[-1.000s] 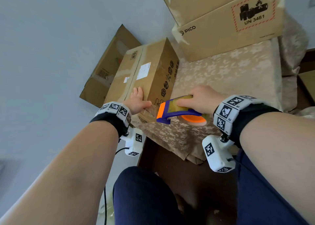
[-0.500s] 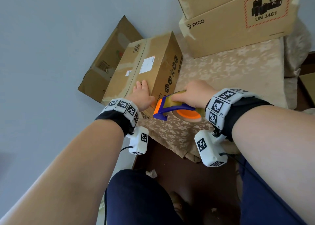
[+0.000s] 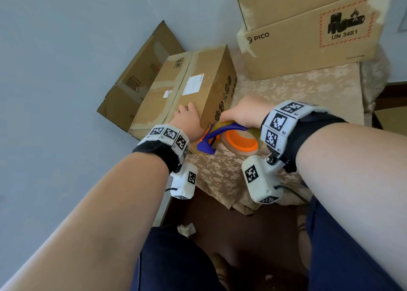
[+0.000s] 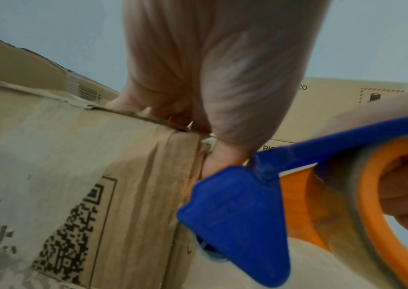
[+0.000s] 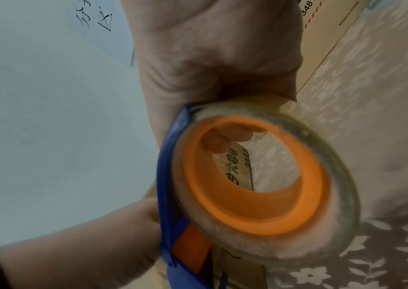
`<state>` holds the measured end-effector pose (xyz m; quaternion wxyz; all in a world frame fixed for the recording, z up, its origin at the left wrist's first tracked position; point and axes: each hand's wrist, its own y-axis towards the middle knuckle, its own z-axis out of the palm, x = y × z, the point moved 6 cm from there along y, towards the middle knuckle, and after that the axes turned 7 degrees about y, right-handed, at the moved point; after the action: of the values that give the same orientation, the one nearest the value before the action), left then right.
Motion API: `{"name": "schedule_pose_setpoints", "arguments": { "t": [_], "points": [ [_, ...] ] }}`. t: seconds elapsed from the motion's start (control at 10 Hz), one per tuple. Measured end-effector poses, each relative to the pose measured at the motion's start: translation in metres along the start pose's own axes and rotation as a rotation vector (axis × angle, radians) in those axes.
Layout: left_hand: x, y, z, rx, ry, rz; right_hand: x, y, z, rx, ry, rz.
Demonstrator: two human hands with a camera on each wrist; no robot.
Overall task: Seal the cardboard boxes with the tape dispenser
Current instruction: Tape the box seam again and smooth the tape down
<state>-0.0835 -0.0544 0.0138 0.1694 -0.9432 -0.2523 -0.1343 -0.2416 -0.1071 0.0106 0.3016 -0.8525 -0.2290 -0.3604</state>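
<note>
A: How far along is the sealing?

B: Early on this box, I'd judge. The cardboard box (image 3: 189,92) lies at the left edge of the cloth-covered desk (image 3: 308,96), its long axis running from near to far. Old pale tape shows along its top seam and edges, but I can't make out a fresh strip. Two larger boxes (image 3: 308,46) are stacked at the far right; whether those are done I cannot tell.

A: And the hands?

B: The left hand (image 3: 187,121) rests on the box's near top corner, fingers laid fairly flat, thumb down the near edge, steadying it rather than clasping. The right hand (image 3: 244,112) has a firm grip on the tape dispenser (image 3: 229,137), fingers hooked through the orange core.

A: Where does the dispenser point?

B: It sits just beside the box's near right corner, blue cutter nose to the left and toward the near end face, roll behind it on the right. It looks poised to start a strip there, then run away along the top seam.
</note>
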Motion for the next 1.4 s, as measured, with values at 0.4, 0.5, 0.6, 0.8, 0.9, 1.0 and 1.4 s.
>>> {"name": "schedule_pose_setpoints", "arguments": {
  "t": [0.4, 0.5, 0.6, 0.8, 0.9, 1.0, 1.4],
  "points": [
    [-0.002, 0.0, -0.002, -0.019, -0.041, -0.058, 0.019, 0.01, 0.002, 0.137, -0.346, -0.034],
    [-0.003, -0.001, -0.003, -0.009, -0.044, -0.061, 0.024, 0.006, -0.004, 0.141, -0.378, -0.058],
    [-0.004, -0.001, -0.004, 0.005, -0.056, -0.063, 0.03, 0.009, -0.007, 0.127, -0.38, -0.026],
    [-0.004, -0.006, -0.007, 0.019, -0.076, -0.058, -0.001, 0.002, 0.001, 0.002, -0.178, 0.072],
    [-0.002, -0.006, -0.01, 0.008, -0.097, -0.065, -0.001, 0.0, -0.004, 0.038, -0.267, 0.106],
    [-0.003, -0.008, -0.011, 0.01, -0.136, -0.068, 0.003, 0.004, -0.027, -0.072, -0.251, 0.117],
    [0.008, -0.016, -0.002, 0.028, -0.047, 0.188, -0.045, 0.048, -0.003, -0.072, -0.311, 0.142]
  ]
}}
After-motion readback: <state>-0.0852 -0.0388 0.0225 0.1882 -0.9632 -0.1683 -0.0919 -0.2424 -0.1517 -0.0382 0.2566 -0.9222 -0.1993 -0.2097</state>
